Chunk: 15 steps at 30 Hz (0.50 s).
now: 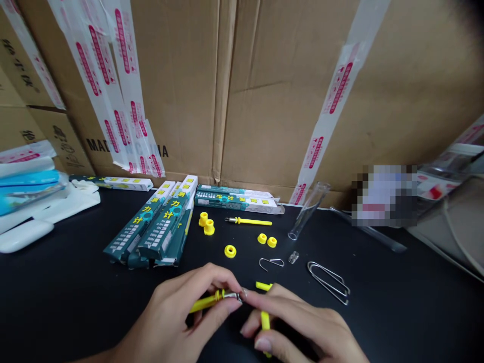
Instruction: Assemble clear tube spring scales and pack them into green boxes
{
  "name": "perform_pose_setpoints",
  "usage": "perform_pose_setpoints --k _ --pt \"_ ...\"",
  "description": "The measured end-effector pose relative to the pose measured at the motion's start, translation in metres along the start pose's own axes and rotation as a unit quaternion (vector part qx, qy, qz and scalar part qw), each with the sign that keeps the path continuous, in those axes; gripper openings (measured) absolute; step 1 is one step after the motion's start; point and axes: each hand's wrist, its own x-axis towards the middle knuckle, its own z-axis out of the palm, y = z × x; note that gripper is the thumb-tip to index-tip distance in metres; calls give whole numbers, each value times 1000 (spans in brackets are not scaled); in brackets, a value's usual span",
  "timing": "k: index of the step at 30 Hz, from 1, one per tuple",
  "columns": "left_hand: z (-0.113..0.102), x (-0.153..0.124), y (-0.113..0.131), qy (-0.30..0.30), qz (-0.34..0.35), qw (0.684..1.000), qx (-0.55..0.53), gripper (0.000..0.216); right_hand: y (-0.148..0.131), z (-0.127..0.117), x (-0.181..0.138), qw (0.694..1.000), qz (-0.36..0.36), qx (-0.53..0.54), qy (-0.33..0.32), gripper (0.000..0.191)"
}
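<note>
My left hand (196,307) pinches a yellow plastic rod (204,303) whose metal end (230,296) points right, between thumb and fingertips. My right hand (302,322) is beside it, its index fingertip touching or almost touching that metal end. Between its thumb and fingers sits a short yellow plastic piece (265,320), partly hidden. Another yellow bit (262,286) shows just behind the right hand; I cannot tell whether it is held. Beyond the hands lie a similar yellow rod (254,222), a yellow ring (230,251), a bent wire hook (273,262) and a small coil spring (293,257).
Slim green-and-white boxes (164,227) stack at left. Yellow flanged caps (208,227) and small yellow plugs (271,242) lie mid-table. Rightward are a clear tube (308,212) and long wire hooks (328,280). A big taped carton (257,101) walls the back. A white case (26,236) sits far left.
</note>
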Motion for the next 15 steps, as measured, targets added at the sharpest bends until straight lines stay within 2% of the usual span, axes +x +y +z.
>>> perform_pose_setpoints --k 4,7,12,15 --pt "0 0 -1 -10 8 1000 15 13 -7 1 2 990 133 16 36 27" --pt "1 -1 -1 -6 16 1000 23 11 -9 2 4 983 171 21 55 12" --pt "4 -1 -2 3 47 998 31 6 -7 4 3 968 215 122 38 13" --pt "4 -2 -3 12 74 996 57 7 -7 4 3 974 199 97 41 15"
